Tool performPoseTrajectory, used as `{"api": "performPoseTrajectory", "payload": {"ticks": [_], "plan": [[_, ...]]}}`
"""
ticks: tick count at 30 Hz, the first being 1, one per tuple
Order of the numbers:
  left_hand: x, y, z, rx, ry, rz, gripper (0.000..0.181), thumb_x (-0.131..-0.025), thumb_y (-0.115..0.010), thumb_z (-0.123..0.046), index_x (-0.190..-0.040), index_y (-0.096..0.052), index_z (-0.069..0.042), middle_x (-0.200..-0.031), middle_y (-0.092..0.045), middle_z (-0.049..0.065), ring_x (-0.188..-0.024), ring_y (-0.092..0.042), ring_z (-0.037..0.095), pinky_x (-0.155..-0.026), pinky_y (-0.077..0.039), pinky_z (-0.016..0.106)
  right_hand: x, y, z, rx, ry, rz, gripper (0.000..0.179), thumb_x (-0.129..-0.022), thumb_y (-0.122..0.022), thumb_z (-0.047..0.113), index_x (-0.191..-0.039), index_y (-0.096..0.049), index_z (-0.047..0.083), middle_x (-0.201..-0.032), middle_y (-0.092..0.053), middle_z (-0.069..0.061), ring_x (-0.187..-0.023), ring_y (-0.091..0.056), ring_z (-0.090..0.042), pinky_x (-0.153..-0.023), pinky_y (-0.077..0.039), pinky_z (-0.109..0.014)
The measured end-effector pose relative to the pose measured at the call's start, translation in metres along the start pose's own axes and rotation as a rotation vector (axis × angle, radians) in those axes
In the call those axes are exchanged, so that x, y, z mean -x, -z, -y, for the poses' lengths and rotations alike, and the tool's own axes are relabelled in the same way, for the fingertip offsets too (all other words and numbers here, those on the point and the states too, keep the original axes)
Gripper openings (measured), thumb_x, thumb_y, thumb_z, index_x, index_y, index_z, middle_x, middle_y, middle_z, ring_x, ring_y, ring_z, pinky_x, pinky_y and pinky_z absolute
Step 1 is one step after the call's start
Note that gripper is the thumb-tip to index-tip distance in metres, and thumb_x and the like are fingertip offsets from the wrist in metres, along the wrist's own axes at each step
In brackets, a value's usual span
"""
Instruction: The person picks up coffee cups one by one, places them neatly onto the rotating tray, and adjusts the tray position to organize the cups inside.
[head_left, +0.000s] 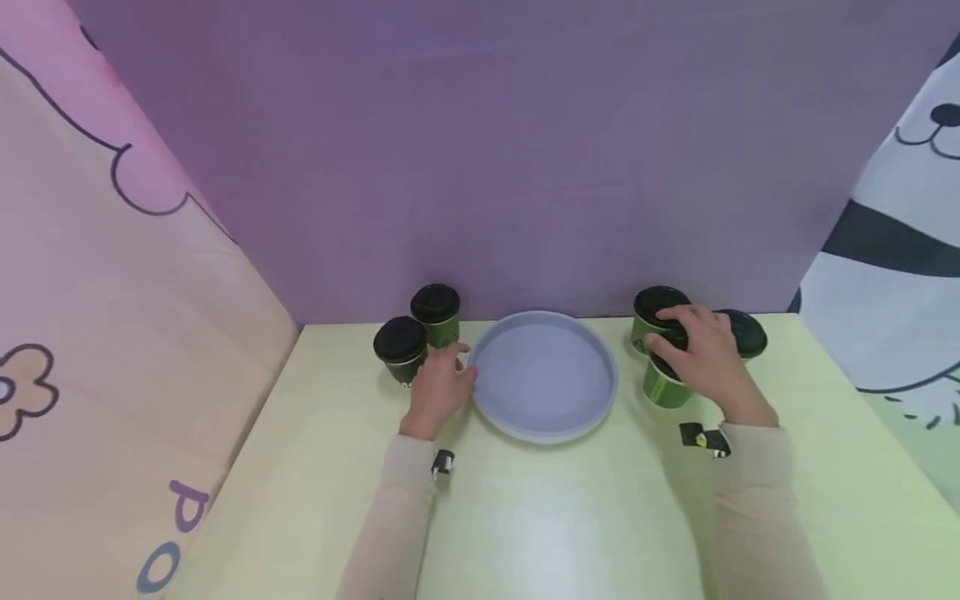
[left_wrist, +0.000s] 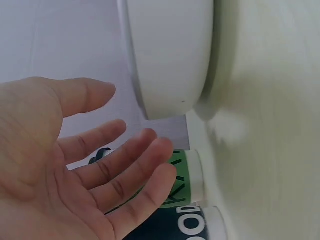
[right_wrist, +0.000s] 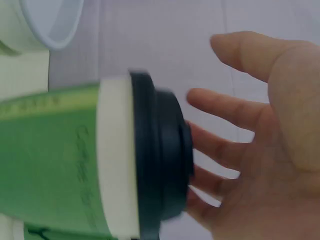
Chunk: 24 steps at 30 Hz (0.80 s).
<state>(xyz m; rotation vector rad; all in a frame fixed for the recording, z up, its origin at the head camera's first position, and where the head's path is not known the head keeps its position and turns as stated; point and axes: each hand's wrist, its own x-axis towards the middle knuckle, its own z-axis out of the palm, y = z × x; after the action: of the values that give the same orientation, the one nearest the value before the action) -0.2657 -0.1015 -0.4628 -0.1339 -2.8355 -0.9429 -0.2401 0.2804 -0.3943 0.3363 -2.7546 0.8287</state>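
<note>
On the left, my left hand (head_left: 438,388) is held between a round pale tray (head_left: 543,379) and two lidded paper cups. One is a dark cup (head_left: 401,342); behind it is a green cup (head_left: 436,307). In the left wrist view its fingers (left_wrist: 132,187) are spread and loosely bent, gripping nothing, with the tray's side just beyond. My right hand (head_left: 705,354) hovers over the front green cup (head_left: 666,390) of a group of three. The right wrist view shows its thumb apart from that cup's black lid (right_wrist: 160,155); some fingertips pass behind the lid, so contact is unclear.
The other two cups on the right, a back cup (head_left: 651,329) and a right-hand cup (head_left: 748,335), stand close around the front one. A purple backdrop (head_left: 525,167) rises behind the pale table (head_left: 555,517), with printed panels at both sides.
</note>
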Motion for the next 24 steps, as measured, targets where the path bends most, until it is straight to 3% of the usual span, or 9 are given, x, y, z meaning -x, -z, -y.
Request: {"api": "performPoseTrajectory", "payload": {"ticks": [6, 11, 16, 24], "plan": [[-0.004, -0.004, -0.006, 0.001, -0.009, 0.072, 0.040, -0.097, -0.068, -0.023, -0.133, -0.066, -0.009, -0.090, -0.075, 0.006, -0.075, -0.069, 0.021, -0.063, -0.052, 0.035, 0.014, 0.018, -0.013, 0.043, -0.081, 0.145, 0.063, -0.101, -0.064, 0.039, -0.143, -0.046, -0.005, -0.145, -0.038, -0.039, -0.124, -0.031, -0.059, -0.101, -0.026, -0.073], [-0.005, -0.005, -0.007, -0.018, -0.032, 0.076, 0.040, -0.097, -0.067, -0.020, -0.135, -0.064, -0.008, -0.090, -0.075, 0.007, -0.078, -0.069, 0.022, -0.066, -0.053, 0.036, 0.013, 0.023, -0.011, 0.085, -0.099, 0.215, 0.076, -0.097, -0.068, 0.042, -0.148, -0.040, -0.007, -0.146, -0.034, -0.041, -0.123, -0.031, -0.060, -0.098, -0.028, -0.073], [-0.006, -0.006, -0.005, -0.028, -0.013, 0.093, 0.041, -0.097, -0.067, -0.019, -0.137, -0.062, -0.010, -0.092, -0.075, 0.007, -0.080, -0.070, 0.023, -0.068, -0.052, 0.037, 0.012, 0.023, -0.006, 0.126, -0.130, 0.254, 0.086, -0.093, -0.073, 0.042, -0.152, -0.033, -0.006, -0.149, -0.031, -0.042, -0.122, -0.030, -0.060, -0.094, -0.030, -0.075], [-0.004, -0.010, -0.007, -0.082, -0.015, 0.120, 0.043, -0.100, -0.063, -0.021, -0.141, -0.059, -0.012, -0.090, -0.075, 0.007, -0.075, -0.068, 0.024, -0.065, -0.051, 0.037, 0.013, 0.024, -0.003, 0.165, -0.146, 0.272, 0.089, -0.087, -0.080, 0.028, -0.153, -0.031, -0.007, -0.148, -0.029, -0.042, -0.125, -0.028, -0.061, -0.102, -0.028, -0.075]]}}
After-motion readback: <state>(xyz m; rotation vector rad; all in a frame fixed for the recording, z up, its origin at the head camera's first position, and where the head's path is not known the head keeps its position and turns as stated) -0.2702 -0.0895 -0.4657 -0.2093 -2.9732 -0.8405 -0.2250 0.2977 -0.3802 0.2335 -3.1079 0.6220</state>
